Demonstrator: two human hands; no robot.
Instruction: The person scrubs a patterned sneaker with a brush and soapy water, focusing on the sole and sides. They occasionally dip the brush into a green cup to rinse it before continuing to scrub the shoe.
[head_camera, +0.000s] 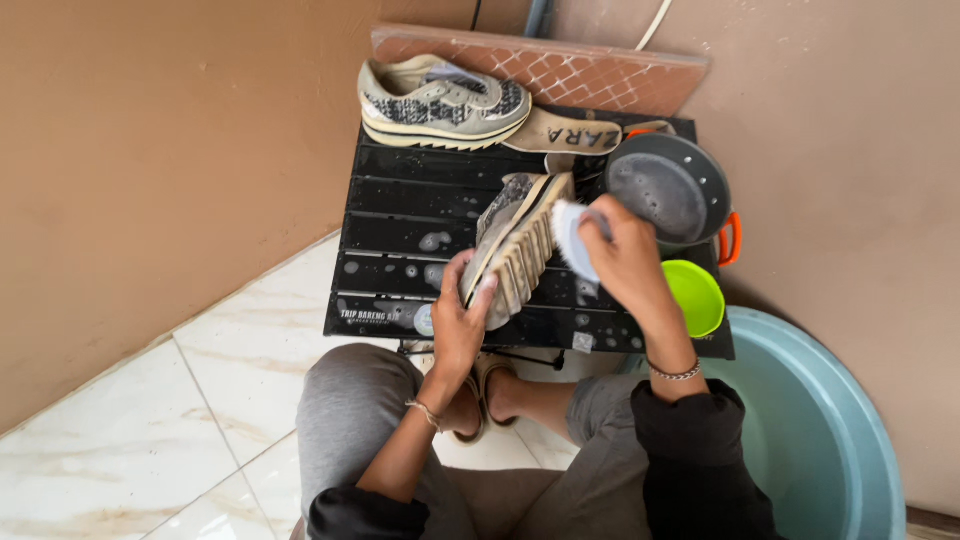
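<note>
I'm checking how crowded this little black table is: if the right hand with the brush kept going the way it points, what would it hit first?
The right hand points up and left with the pale scrub brush, whose bristles seem to touch the ridged sole of the tilted grey sneaker in the left hand. It would likely meet that sole first.

The right hand (625, 262) covers most of the brush (572, 240) (only its pale edge shows). The left hand (462, 320) hides part of the shoe (515, 245). Right of both hands, the blue basin (830, 440) runs off the lower edge.
</note>
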